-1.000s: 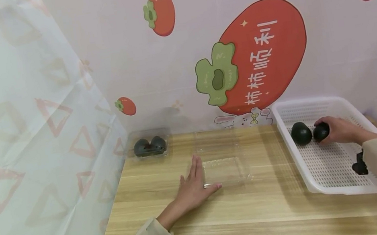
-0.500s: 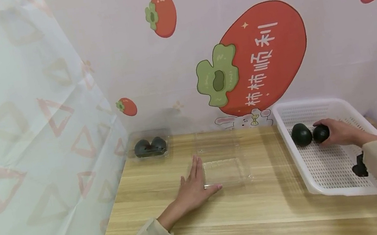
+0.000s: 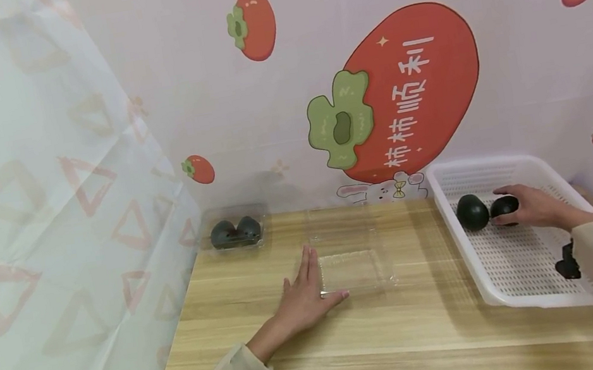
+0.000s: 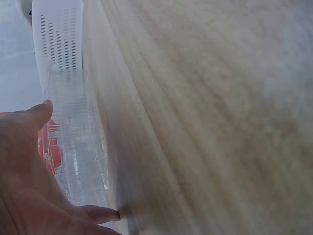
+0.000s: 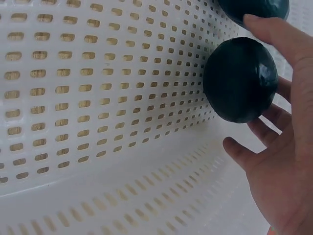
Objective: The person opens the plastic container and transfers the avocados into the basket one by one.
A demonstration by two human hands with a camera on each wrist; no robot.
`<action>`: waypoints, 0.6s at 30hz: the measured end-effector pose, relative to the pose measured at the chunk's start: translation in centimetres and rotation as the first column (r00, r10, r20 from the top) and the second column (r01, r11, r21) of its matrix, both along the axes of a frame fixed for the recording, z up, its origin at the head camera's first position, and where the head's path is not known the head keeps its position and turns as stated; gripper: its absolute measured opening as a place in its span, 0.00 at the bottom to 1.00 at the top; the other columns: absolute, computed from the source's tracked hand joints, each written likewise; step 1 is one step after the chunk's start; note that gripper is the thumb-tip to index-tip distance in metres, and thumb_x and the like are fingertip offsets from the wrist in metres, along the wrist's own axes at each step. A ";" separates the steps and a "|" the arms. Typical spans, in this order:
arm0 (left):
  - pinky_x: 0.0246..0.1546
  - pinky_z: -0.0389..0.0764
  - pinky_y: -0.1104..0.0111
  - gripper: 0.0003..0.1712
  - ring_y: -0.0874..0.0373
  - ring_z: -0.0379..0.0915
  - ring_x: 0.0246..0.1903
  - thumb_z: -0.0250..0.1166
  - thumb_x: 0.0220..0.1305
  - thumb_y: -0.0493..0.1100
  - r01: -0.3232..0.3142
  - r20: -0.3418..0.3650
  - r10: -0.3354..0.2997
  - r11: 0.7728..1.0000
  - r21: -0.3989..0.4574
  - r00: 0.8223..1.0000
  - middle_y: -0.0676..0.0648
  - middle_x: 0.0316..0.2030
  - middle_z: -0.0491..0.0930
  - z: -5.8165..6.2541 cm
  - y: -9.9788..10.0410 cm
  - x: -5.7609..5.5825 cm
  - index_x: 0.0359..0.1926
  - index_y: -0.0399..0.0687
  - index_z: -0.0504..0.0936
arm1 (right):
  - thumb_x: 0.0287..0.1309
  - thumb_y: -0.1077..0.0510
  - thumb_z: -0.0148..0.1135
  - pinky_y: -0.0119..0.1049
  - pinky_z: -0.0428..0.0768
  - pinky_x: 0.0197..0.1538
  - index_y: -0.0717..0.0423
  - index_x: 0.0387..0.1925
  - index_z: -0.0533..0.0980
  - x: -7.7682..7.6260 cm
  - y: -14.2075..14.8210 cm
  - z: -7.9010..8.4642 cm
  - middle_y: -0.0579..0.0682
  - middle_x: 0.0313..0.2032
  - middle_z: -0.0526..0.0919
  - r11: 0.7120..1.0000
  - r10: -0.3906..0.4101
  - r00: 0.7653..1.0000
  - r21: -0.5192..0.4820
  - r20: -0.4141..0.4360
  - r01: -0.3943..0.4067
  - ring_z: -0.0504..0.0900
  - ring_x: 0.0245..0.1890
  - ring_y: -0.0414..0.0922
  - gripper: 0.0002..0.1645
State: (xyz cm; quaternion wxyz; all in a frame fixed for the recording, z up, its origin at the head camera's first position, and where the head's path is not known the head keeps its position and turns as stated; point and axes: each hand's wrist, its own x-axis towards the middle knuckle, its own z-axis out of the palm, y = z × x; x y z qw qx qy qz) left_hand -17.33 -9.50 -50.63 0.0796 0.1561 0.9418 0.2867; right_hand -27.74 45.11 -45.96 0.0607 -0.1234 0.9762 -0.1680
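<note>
My left hand (image 3: 303, 299) lies with fingers spread along the left and front sides of a clear plastic clamshell box (image 3: 350, 271) on the wooden table. In the left wrist view, thumb and a fingertip sit right at the ribbed wall of this box (image 4: 80, 147). My right hand (image 3: 538, 209) reaches into a white perforated basket (image 3: 493, 290), fingers curled round a dark green avocado (image 3: 503, 206). The right wrist view has this avocado (image 5: 239, 81) close to the basket floor, fingers behind it. A second avocado (image 3: 472, 213) lies just left of it.
At the table's back left, a clear box (image 3: 262, 209) holds two dark avocados (image 3: 236, 232). A wall sheet (image 3: 203, 96) printed with red persimmons stands behind the table (image 3: 356, 355). Another sheet (image 3: 52, 247) hangs at the left.
My right thumb has come across the front of the avocado, which has tilted slightly in the fingers. The left hand and the clamshell box stay in place.
</note>
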 end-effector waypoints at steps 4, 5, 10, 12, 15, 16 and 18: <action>0.70 0.50 0.24 0.66 0.36 0.49 0.80 0.62 0.70 0.73 0.002 0.003 -0.002 1.000 -0.007 1.000 0.40 0.85 0.30 0.1 0.0 0.0 0.86 0.41 0.35 | 0.61 0.44 0.75 0.78 0.68 0.61 0.81 0.69 0.64 0.2 -0.3 0.2 0.86 0.65 0.66 1.000 -0.019 1.000 0.002 0.004 0.019 0.67 0.63 0.83 0.54; 0.70 0.50 0.24 0.67 0.36 0.49 0.80 0.62 0.70 0.73 0.003 0.004 -0.003 1.000 -0.006 1.000 0.40 0.85 0.30 0.1 0.0 0.0 0.86 0.41 0.35 | 0.62 0.44 0.74 0.78 0.68 0.61 0.81 0.69 0.64 0.2 -0.3 0.2 0.86 0.65 0.66 1.000 -0.019 1.000 0.003 0.001 0.019 0.67 0.63 0.83 0.53; 0.70 0.50 0.24 0.66 0.36 0.48 0.80 0.63 0.70 0.72 0.012 0.015 -0.012 1.000 0.006 1.000 0.41 0.86 0.29 0.3 -0.1 -0.1 0.86 0.42 0.35 | 0.69 0.44 0.69 0.77 0.68 0.61 0.83 0.68 0.64 0.3 -0.2 0.4 0.87 0.64 0.66 0.999 -0.004 0.999 0.037 -0.045 0.005 0.67 0.62 0.82 0.49; 0.70 0.50 0.24 0.67 0.36 0.48 0.81 0.63 0.70 0.72 0.017 0.014 -0.017 1.000 0.010 1.000 0.41 0.86 0.30 0.2 -0.1 -0.1 0.86 0.42 0.35 | 0.71 0.45 0.66 0.76 0.68 0.61 0.84 0.68 0.64 0.2 -0.2 0.5 0.87 0.64 0.66 0.999 -0.005 0.998 0.047 -0.064 0.008 0.67 0.62 0.82 0.47; 0.70 0.51 0.24 0.67 0.37 0.48 0.81 0.64 0.69 0.72 0.019 0.009 -0.019 1.000 0.007 1.000 0.41 0.86 0.30 0.1 -0.2 -0.2 0.86 0.42 0.36 | 0.74 0.46 0.63 0.76 0.67 0.62 0.85 0.68 0.64 0.1 -0.3 0.7 0.88 0.63 0.66 0.999 -0.011 0.997 0.045 -0.081 0.015 0.66 0.62 0.82 0.45; 0.70 0.51 0.24 0.67 0.38 0.48 0.81 0.64 0.69 0.72 0.018 0.008 -0.018 1.000 0.006 1.000 0.41 0.86 0.30 0.1 -0.2 -0.2 0.86 0.42 0.36 | 0.74 0.46 0.63 0.76 0.67 0.62 0.85 0.68 0.63 0.1 -0.3 0.8 0.88 0.64 0.66 0.999 -0.012 0.996 0.039 -0.083 0.015 0.66 0.63 0.82 0.45; 0.70 0.51 0.24 0.67 0.38 0.47 0.81 0.64 0.69 0.72 0.017 0.010 -0.018 1.000 0.006 1.000 0.42 0.86 0.30 0.1 -0.2 -0.3 0.86 0.42 0.36 | 0.75 0.46 0.62 0.77 0.66 0.62 0.84 0.68 0.63 0.2 -0.5 1.0 0.87 0.64 0.66 0.999 -0.009 0.996 0.032 -0.088 0.012 0.66 0.63 0.82 0.45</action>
